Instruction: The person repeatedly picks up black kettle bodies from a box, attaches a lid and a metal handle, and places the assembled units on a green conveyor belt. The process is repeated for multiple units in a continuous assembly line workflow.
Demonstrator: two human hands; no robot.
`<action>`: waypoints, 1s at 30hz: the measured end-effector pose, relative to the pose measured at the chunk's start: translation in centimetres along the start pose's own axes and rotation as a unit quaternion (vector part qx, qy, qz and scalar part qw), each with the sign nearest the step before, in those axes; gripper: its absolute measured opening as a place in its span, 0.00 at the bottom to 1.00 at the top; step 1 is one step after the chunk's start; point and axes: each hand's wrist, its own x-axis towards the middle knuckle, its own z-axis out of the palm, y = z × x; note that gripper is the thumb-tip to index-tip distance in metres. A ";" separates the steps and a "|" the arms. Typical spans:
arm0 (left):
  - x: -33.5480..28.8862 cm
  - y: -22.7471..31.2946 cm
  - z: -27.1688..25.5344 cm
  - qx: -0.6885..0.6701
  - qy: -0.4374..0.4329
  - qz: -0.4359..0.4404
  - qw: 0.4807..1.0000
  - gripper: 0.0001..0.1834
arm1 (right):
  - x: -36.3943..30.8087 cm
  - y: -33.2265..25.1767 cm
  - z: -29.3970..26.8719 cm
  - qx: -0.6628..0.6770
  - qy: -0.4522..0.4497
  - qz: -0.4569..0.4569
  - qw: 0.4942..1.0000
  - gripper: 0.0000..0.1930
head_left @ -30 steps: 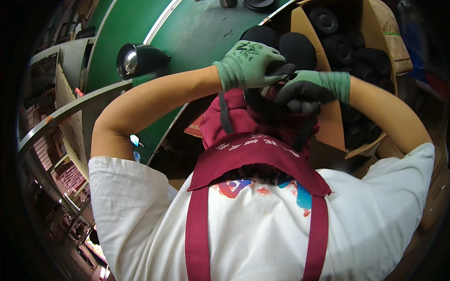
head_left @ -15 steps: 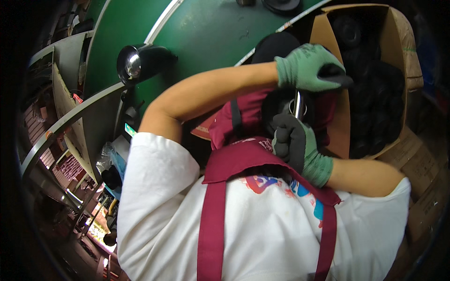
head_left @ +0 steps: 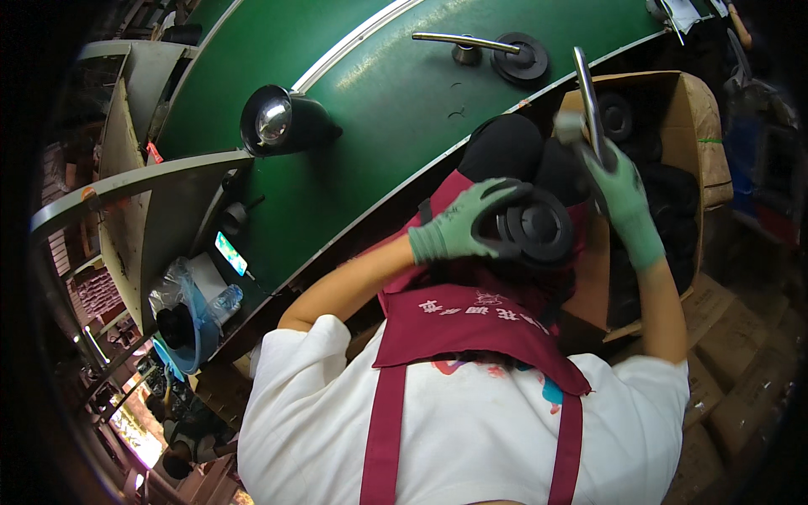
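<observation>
My left hand (head_left: 461,223), in a green glove with dark palm, is closed around the edge of a round black disc base (head_left: 543,225) with a raised hub, held over my lap. My right hand (head_left: 621,189), gloved alike, is raised beside the cardboard box and grips a shiny metal tube (head_left: 587,97) that points up and away. A pale, blurred piece (head_left: 570,126) shows beside the tube; I cannot tell what it is. The tube and the disc base are apart.
On the green workbench (head_left: 379,126) lie a black lamp shade (head_left: 286,122), another disc base (head_left: 522,61) with a metal tube (head_left: 454,39), and a lit phone (head_left: 232,254). An open cardboard box (head_left: 593,295) of black round parts stands at my right. Bench legroom is bounded by a metal rail (head_left: 143,181).
My hands have moved apart from their place close together at the tube. The right has lifted the tube up and right; the left has come down onto the disc base. The view has shifted.
</observation>
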 end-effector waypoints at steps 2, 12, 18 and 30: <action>-0.2 2.7 0.8 0.011 -0.017 -0.050 0.999 0.57 | 5.9 -1.0 2.4 -0.111 -0.001 -0.109 0.988 0.23; -4.3 6.6 -1.3 -0.053 0.212 0.056 0.974 0.57 | 21.1 -1.3 13.4 -0.403 -0.088 -0.146 0.899 0.36; -7.4 3.2 -5.4 -0.367 0.450 -0.112 0.807 0.41 | 9.4 -0.4 7.7 0.341 -0.361 -0.033 0.867 0.27; -4.7 0.6 -11.0 -0.742 0.300 -0.076 0.595 0.35 | 10.0 -2.3 8.7 0.150 -0.218 -0.250 0.931 0.29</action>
